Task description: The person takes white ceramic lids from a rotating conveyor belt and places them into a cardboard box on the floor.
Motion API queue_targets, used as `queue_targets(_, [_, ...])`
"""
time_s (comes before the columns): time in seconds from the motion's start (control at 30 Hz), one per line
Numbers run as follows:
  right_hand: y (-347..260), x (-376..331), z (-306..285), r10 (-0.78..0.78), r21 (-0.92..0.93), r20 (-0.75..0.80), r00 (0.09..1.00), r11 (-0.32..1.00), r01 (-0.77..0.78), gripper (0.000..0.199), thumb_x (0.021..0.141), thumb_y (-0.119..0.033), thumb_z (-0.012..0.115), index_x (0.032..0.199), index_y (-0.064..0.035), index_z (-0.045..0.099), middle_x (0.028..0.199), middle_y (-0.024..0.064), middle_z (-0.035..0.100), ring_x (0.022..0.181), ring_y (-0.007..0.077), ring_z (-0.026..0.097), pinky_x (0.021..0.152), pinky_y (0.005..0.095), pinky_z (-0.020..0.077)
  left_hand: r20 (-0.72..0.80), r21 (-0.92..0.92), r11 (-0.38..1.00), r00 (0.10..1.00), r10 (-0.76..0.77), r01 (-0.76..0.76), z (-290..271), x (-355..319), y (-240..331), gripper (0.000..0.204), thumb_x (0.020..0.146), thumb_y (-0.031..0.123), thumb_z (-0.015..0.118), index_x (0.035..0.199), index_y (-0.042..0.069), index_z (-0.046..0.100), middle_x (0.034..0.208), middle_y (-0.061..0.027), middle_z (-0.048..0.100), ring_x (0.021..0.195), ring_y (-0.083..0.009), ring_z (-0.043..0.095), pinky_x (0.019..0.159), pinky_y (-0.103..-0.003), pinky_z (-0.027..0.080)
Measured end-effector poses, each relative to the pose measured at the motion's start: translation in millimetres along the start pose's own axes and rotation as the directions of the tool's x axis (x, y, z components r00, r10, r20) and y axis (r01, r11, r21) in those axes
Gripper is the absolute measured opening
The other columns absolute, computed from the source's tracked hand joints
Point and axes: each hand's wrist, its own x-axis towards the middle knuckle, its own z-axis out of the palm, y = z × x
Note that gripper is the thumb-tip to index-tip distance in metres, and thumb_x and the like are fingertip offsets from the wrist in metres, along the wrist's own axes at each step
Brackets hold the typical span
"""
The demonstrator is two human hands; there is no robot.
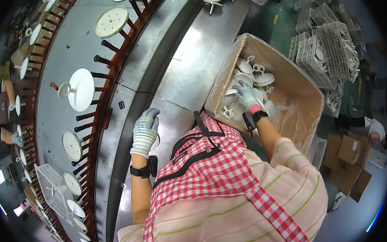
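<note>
My left hand (pixel 144 132), in a striped glove with grey fingertips, is over the metal bench with its fingers curled. The edge of a white disc (pixel 156 143) shows under its palm; most of that disc is hidden by the hand. Inside a cardboard box (pixel 296 94) lined with clear plastic, my right hand (pixel 248 96) rests over a heap of white discs with ring-shaped handles (pixel 264 78). Its fingers are apart and touch the pieces near the box's left side. Both wrists wear black straps with small devices.
Left of the bench (pixel 173 84), a rack with dark pegs carries white discs (pixel 81 89). A white crate (pixel 54 191) sits beyond it. Stacked crates (pixel 313 53) and cartons (pixel 348 151) stand at the right. Other people work at far left and far right.
</note>
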Motion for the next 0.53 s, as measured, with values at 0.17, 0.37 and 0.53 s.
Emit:
queue_targets(0.17, [-35.8, -6.3, -77.4, 0.023, 0.315, -0.54, 0.841, 0.933, 0.177, 0.028, 0.085, -0.009, 0.05, 0.112, -0.0043, 0.057, 0.118, 0.0161, 0.054, 0.108, 0.0346, 0.051, 0.093, 0.0419, 0.0404, 0.067, -0.3, 0.934, 0.981, -0.182, 0.194, 2.4, -5.6, 1.9, 0.024, 0.091, 0.012, 0.052, 0.112, 0.003, 0.059, 0.098, -0.0118, 0.064, 0.081, -0.0198, 0.062, 0.075, -0.031, 0.049])
queue_targets(0.37, [-165.3, -27.8, -136.7, -0.216, 0.509, -0.6, 0.77, 0.64, 0.576, 0.038, 0.073, 0.003, 0.05, 0.11, -0.0043, 0.056, 0.109, 0.0148, 0.058, 0.104, 0.0313, 0.055, 0.093, 0.0402, 0.0419, 0.425, -0.889, 0.144, 0.901, -0.089, 0.434, 14.0, 33.9, 68.7, 0.06, 0.091, 0.038, 0.056, 0.133, -0.002, 0.038, 0.115, -0.0142, 0.058, 0.092, -0.0196, 0.062, 0.082, -0.033, 0.051])
queue_targets(0.53, [-211.5, -18.8, -125.3, -0.738, 0.475, -0.343, 0.582, 0.398, 0.785, 0.069, 0.072, -0.029, 0.072, 0.131, -0.0099, 0.04, 0.133, 0.0159, 0.04, 0.123, 0.0361, 0.04, 0.104, 0.0473, 0.0323, 0.157, -0.971, 0.125, 0.936, -0.314, 0.205, -0.4, 57.9, 50.4, 0.067, 0.085, 0.034, 0.065, 0.134, -0.002, 0.036, 0.126, -0.0153, 0.053, 0.117, -0.0264, 0.052, 0.096, -0.037, 0.045])
